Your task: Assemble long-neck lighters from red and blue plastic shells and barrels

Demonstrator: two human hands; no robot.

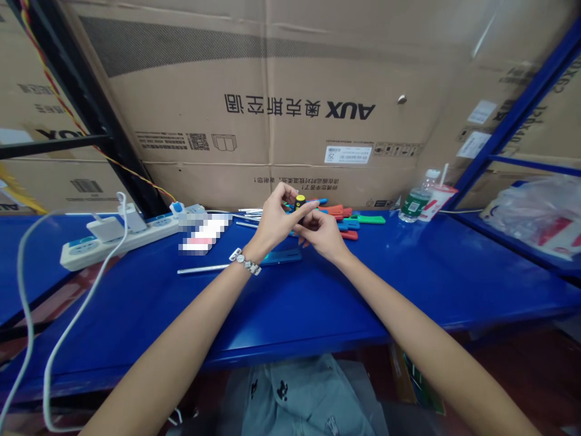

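Observation:
Upright between my hands is a small black handle with a yellow end [300, 199], like that of a short screwdriver; its lower part is hidden by my fingers. My left hand [282, 212], with a metal bracelet at the wrist, is closed on it, the thumb across its front. My right hand [321, 233] is closed around its lower part from the right. Behind my hands lies a pile of tools with flat red [333, 211], blue and green [370, 219] handles, some with thin metal rods. Beneath my left wrist, a blue-handled tool [284, 257] lies with its rod pointing left.
The blue tabletop [318, 309] backs onto a large cardboard box [181, 109]. A white power strip [127, 240] with plugs and cables lies on the left. At the right back stand a bottle [412, 204], a cup with a straw [436, 203] and a plastic bag [540, 212].

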